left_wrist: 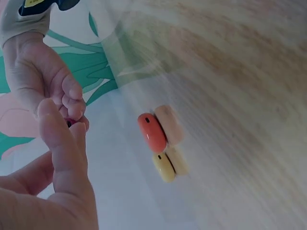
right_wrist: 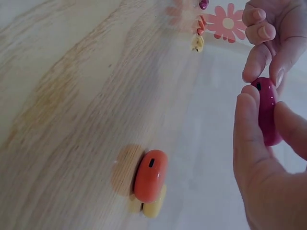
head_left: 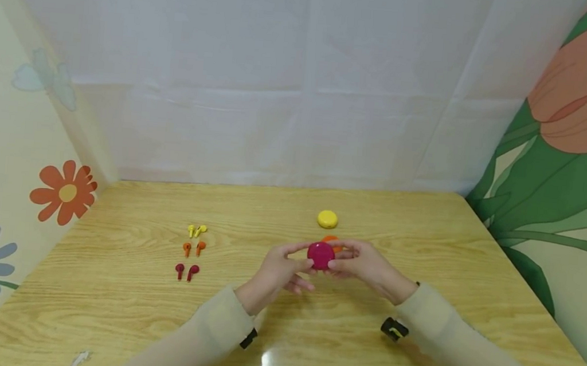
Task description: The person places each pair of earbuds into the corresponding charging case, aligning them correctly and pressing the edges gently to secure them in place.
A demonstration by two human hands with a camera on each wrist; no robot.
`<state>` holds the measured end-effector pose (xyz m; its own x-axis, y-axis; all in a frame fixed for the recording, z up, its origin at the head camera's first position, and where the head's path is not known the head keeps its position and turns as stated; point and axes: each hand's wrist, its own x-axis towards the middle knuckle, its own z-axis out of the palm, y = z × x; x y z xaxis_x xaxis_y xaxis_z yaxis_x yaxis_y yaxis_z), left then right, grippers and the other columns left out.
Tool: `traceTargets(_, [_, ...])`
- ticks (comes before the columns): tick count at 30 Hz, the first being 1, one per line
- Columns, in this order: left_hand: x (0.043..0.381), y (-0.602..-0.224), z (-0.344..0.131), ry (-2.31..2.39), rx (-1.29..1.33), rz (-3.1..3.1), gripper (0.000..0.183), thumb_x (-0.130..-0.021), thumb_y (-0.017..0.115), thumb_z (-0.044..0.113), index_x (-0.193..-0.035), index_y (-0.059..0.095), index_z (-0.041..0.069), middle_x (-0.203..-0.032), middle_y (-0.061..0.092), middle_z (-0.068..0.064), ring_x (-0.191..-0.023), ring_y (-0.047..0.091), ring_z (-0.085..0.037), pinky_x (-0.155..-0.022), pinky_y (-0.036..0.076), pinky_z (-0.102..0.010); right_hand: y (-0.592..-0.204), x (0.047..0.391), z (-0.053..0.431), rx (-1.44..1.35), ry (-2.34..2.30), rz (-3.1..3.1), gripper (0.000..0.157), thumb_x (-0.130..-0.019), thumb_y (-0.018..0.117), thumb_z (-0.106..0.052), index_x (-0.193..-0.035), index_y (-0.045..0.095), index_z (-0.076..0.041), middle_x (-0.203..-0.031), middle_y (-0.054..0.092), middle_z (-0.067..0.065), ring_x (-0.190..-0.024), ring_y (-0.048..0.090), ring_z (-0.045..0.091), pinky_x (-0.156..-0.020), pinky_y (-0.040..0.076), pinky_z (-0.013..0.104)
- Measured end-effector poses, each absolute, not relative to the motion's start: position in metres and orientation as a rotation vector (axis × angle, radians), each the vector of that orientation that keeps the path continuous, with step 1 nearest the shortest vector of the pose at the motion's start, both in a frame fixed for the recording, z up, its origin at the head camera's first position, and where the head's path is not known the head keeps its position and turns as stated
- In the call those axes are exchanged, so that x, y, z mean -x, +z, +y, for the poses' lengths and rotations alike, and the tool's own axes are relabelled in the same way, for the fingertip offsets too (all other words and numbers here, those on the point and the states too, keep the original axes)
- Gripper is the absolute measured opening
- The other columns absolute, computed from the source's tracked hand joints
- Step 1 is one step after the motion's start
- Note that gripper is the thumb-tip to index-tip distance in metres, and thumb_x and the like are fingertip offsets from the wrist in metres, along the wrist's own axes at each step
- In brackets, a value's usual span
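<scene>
Glossy plastic case, wood-grain tbl w/ sheen

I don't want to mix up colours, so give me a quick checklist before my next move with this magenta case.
1. Magenta case supported: ok, the left hand and right hand both hold it above the table.
2. A hand free for picking up: not ok, both are on the case.
3. Magenta earbuds out: ok, two lie on the table's left side.
4. Other earbuds sorted: ok, yellow earbuds and orange earbuds lie in separate pairs.
5. Orange case and yellow case on the table: ok.
6. Magenta case's inside empty: cannot tell, only its outside shows.
</scene>
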<state>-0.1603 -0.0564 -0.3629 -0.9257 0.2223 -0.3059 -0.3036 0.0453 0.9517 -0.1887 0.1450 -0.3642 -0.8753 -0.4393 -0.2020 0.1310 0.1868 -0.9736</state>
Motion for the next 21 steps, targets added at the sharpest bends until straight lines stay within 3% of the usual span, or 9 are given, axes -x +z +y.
traceTargets(8, [0.165,-0.36,-0.066,1.884,-0.006,2.059,0.046,-0.097,0.062,0.016,-0.14,0.051,0.005,-0.109,0.068,-0.022,-0.067,0.071,-0.028,-0.048,0.05,-0.022,-0.359,0.188,0.145,0.298,-1.747,2.044,0.049,-0.092,0.063,0.001,-0.136,0.043,0.013,-0.109,0.066,0.021,-0.094,0.068,0.032,-0.086,0.053,0.047])
traceTargets(12, [0.166,-0.358,-0.068,1.851,-0.061,2.156,0.045,-0.097,0.062,0.023,-0.137,0.054,0.003,-0.112,0.068,-0.017,-0.084,0.07,-0.034,-0.062,0.054,-0.032,-0.357,0.187,0.144,0.292,-1.744,2.058,0.049,-0.092,0.063,0.001,-0.136,0.044,0.012,-0.108,0.067,0.021,-0.092,0.069,0.031,-0.083,0.055,0.044])
traceTargets(17, [0.167,-0.355,-0.066,1.821,-0.103,2.214,0.047,-0.097,0.061,0.028,-0.135,0.055,0.001,-0.12,0.065,-0.016,-0.099,0.065,-0.036,-0.074,0.052,-0.039,-0.355,0.185,0.142,0.294,-1.744,2.059,0.049,-0.092,0.063,0.001,-0.136,0.044,0.013,-0.111,0.065,0.024,-0.092,0.069,0.03,-0.082,0.055,0.041])
traceTargets(21, [0.169,-0.353,-0.064,1.813,-0.099,2.219,0.043,-0.096,0.063,0.03,-0.129,0.061,0.002,-0.115,0.068,-0.011,-0.1,0.063,-0.033,-0.078,0.049,-0.04,-0.353,0.185,0.142,0.294,-1.743,2.057,0.048,-0.092,0.063,0.002,-0.136,0.044,0.012,-0.112,0.064,0.024,-0.09,0.068,0.026,-0.085,0.054,0.044])
